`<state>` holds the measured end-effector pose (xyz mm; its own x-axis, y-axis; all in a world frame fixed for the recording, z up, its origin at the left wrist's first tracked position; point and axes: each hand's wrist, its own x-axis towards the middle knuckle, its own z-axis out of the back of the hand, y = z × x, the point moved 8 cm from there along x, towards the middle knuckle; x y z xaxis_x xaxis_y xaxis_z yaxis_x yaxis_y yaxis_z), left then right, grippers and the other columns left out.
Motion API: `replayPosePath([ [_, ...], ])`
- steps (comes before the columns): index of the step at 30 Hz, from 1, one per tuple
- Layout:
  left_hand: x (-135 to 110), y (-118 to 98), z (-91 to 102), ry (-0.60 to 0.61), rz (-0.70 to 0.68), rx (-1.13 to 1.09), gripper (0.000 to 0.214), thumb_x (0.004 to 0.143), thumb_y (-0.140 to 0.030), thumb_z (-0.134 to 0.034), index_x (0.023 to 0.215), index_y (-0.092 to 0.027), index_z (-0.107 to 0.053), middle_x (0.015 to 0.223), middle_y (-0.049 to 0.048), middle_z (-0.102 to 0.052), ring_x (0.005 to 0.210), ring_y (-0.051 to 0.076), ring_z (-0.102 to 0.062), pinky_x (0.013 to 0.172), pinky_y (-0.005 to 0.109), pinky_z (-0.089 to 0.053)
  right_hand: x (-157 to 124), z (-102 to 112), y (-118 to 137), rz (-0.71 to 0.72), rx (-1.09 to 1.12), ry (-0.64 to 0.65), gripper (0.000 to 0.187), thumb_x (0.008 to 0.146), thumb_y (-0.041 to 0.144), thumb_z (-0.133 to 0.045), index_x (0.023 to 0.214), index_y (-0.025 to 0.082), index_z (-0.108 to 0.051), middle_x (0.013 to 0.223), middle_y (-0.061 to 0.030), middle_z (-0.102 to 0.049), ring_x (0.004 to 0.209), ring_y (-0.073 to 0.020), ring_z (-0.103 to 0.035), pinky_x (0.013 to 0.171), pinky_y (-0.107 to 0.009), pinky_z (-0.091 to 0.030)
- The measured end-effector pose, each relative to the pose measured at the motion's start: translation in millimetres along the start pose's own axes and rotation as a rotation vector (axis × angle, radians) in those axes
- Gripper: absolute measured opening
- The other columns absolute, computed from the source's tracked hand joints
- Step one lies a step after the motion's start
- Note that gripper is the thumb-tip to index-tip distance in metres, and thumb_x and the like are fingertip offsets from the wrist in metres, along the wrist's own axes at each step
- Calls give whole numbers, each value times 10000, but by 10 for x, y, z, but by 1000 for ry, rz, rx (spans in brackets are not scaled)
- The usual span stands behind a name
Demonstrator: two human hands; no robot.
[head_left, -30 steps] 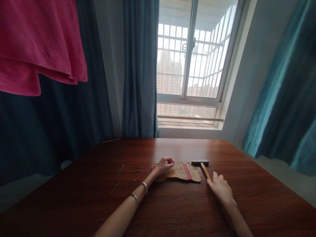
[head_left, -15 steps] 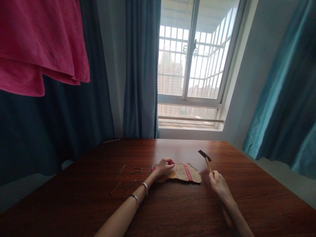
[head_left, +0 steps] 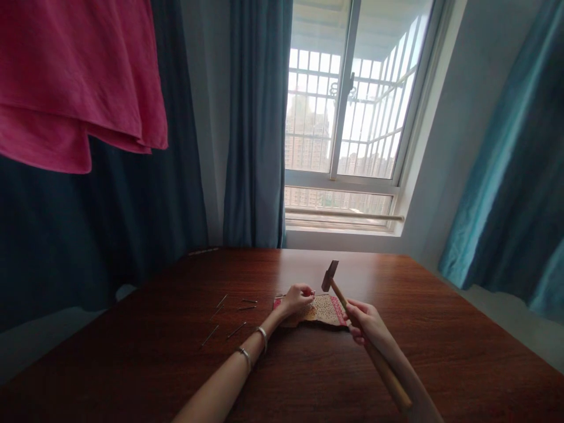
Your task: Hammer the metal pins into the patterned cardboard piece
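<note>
My right hand (head_left: 366, 323) is wrapped round the wooden handle of a hammer (head_left: 341, 292). Its dark metal head is raised just to the right of my left hand (head_left: 300, 298). The fingers of my left hand pinch together over a patterned piece of cardboard (head_left: 326, 309), tan with dark specks and pink bands. A small tip shows at those fingertips, apparently a nail held upright, though most of it is hidden. Part of the cardboard lies behind my left hand and wrist, and my right fingers overlap its right end.
Several long nails (head_left: 237, 330) lie scattered on the brown wooden table (head_left: 291, 376), left of the cardboard. Beyond the table's far edge are a barred window (head_left: 343, 117) and blue curtains (head_left: 253, 129). A pink cloth (head_left: 79, 76) hangs at the upper left.
My right hand has swung the hammer leftward, bringing its head from the right of the cardboard to near my left hand. The left hand keeps its pinch; the view has shifted slightly.
</note>
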<state>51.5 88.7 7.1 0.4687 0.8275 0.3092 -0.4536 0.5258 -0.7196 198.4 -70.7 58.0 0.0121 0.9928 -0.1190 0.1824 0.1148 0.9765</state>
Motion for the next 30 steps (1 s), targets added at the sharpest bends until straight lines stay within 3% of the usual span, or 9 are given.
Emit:
replayPosePath([
  [7,-22,-46,23,1,-17,-13,222,710,-326,-602,773,-133,-690,777,39,-690,704,146,-600,665,230,-446,42,-228,-15,6,-42,66,494,655,505,-644,1019,190,-534,609,67,-510,301,-23,-356,260,-156,-243],
  [15,-27,-48,15,10,-31,-25,213,714,-312,-607,791,-134,-695,792,42,-694,732,153,-608,693,241,-456,76,-247,62,74,-132,45,443,678,517,-603,942,165,-552,602,69,-475,294,-28,-351,243,-168,-258],
  [22,-28,-64,23,7,-36,-23,214,707,-290,-601,796,-122,-701,791,49,-696,714,152,-608,669,233,-450,8,-269,72,108,-129,-1,512,693,515,-580,1071,171,-543,656,55,-497,302,-31,-360,257,-187,-290],
  [30,-48,-123,30,34,-12,16,184,716,-259,-594,791,-130,-702,795,40,-696,726,147,-599,678,220,-439,-12,-327,104,85,-161,5,499,698,514,-563,1058,169,-547,667,53,-503,308,-33,-369,258,-184,-284],
])
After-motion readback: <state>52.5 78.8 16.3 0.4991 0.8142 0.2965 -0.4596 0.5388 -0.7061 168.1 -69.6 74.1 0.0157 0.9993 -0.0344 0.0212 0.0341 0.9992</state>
